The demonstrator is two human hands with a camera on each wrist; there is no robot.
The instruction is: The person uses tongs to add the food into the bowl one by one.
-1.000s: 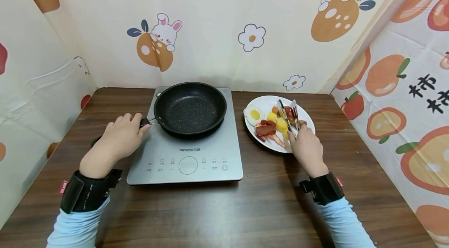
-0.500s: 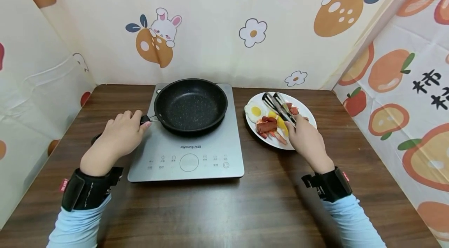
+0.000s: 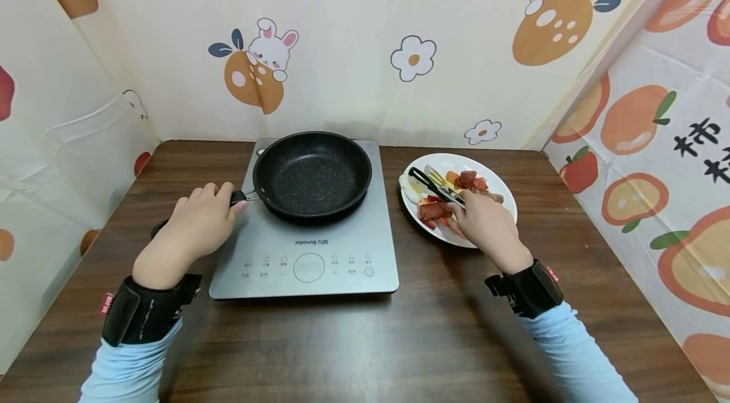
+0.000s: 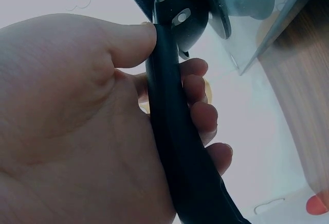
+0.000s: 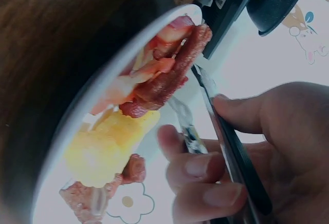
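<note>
My left hand [image 3: 196, 222] grips the black handle [image 4: 172, 116] of a frying pan [image 3: 312, 176]; in the left wrist view the fingers curl round it and the thumb lies along it. The pan sits on a silver induction cooker [image 3: 371, 244] and has nothing in it. Metal tongs [image 3: 438, 187] are held in my right hand [image 3: 492, 229], their spread tips over the left part of a white plate [image 3: 507, 200], by a fried egg [image 3: 406, 187] that they partly cover. On the plate also lie browned bacon-like meat [image 5: 164, 82] and yellow chunks [image 5: 103, 152].
The cooker and plate stand side by side on a dark wooden table [image 3: 285, 346]. A printed cloth wall [image 3: 342, 42] rises behind the table, with further cloth walls at left and right. Each wrist wears a black strap [image 3: 527, 289].
The right hand and tongs have moved left across the plate, the tongs swinging from pointing away to pointing left toward the egg. The left hand and pan have stayed in place.
</note>
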